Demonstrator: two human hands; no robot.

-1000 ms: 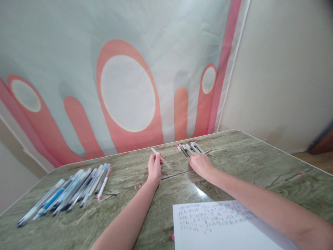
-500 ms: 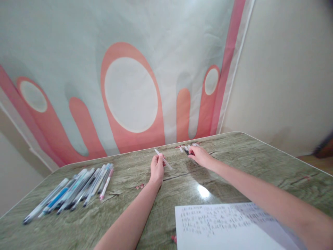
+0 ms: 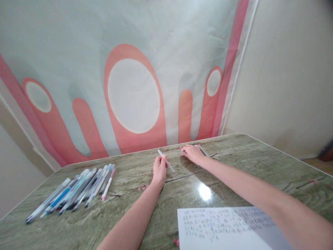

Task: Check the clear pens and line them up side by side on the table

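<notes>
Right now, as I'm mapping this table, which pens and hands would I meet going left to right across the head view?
Slim blue-barrelled pen → slim pink-and-white pen → left hand, holding a slender whitish pen-like stick → right hand.

The pen pile (image 3: pixel 78 189) lies left of the paper (image 3: pixel 208 238).

1 slim whitish pen (image 3: pixel 170 166) slants in the left grip (image 3: pixel 159 168); pale pens (image 3: pixel 204 151) lie partly under the right grip (image 3: pixel 191 153).
</notes>
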